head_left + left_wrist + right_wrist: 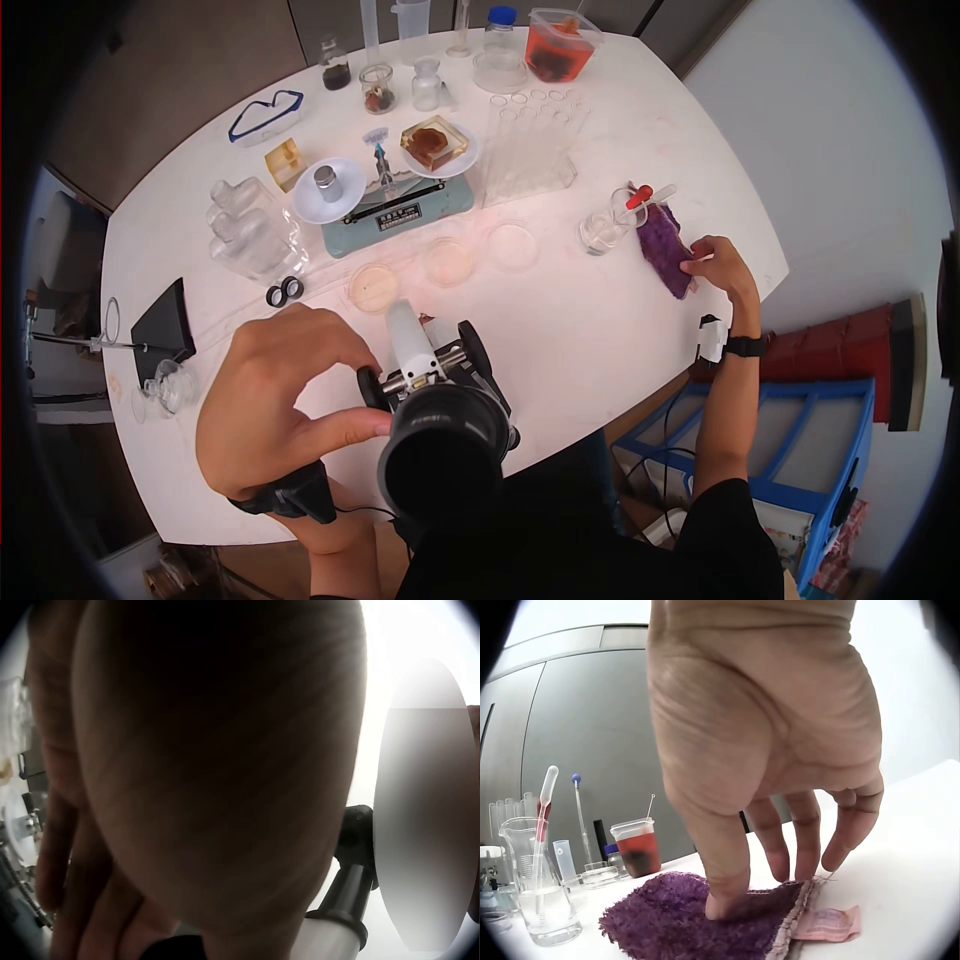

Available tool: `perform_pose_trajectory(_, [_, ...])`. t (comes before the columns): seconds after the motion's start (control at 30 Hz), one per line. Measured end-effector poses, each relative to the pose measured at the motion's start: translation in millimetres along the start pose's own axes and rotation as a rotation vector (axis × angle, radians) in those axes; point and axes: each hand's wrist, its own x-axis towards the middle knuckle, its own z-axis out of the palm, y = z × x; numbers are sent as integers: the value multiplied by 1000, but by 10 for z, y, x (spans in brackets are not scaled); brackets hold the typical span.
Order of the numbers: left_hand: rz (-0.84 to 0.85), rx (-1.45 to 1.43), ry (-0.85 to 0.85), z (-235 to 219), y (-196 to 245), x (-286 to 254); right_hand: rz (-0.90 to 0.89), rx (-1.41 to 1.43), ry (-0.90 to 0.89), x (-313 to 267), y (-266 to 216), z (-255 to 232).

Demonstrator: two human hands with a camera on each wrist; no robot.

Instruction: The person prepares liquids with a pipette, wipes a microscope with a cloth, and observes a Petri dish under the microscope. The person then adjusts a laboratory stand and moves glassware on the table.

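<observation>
So the left hand (275, 390), lower left of the head view, has its thumb and finger curled round a black knob (372, 388) on the side of a microscope (440, 425), which sits at bottom centre with its big dark eyepiece facing the camera. The left wrist view doesn't help much, it's mostly dark, blurry palm. The right hand (722, 268) is over at the right of the head view, touching a fuzzy purple cloth (660, 250) that lies flat on the white table (590, 330). In the right wrist view the cloth is bottom centre, with the thumb pressed on top and the other fingertips down by its stitched edge, a fairly wide gap between them; honestly can't tell if it's pinching the fabric. A little pink tag (831, 924) sticks out to the right there. Just left of the cloth is a glass beaker (549, 919) with clear liquid and a dropper (546, 791) leaning in it. Upper middle of the head view there's a teal balance (345, 238), silver weight (327, 182) on its left pan, amber block (432, 147) on the right one. Three petri dishes (374, 288) sit below it, and blue-rimmed goggles (265, 118) are at upper left.
</observation>
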Motion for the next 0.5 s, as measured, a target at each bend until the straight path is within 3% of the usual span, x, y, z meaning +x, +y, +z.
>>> perform_pose_trajectory(0.2, [23,-7,-8,-3,-37,15,-1,49,-22,227,196,80])
perform_pose_trajectory(0.27, [61,-26,1,2,-31,24,-19,9,51,186,55,54])
perform_pose_trajectory(0.37, [16,9,-70,-53,-38,-20,-198,-66,122,376,148,-115])
perform_pose_trajectory(0.4, [30,3,-64,-36,-46,-19,-78,45,59,345,-68,-233])
perform_pose_trajectory(0.47, [4,30,-58,-24,-39,-25,-363,-159,174,506,-109,-346])
perform_pose_trajectory(0.5, [14,13,-42,-18,-46,-27,-382,-143,190,574,-171,-363])
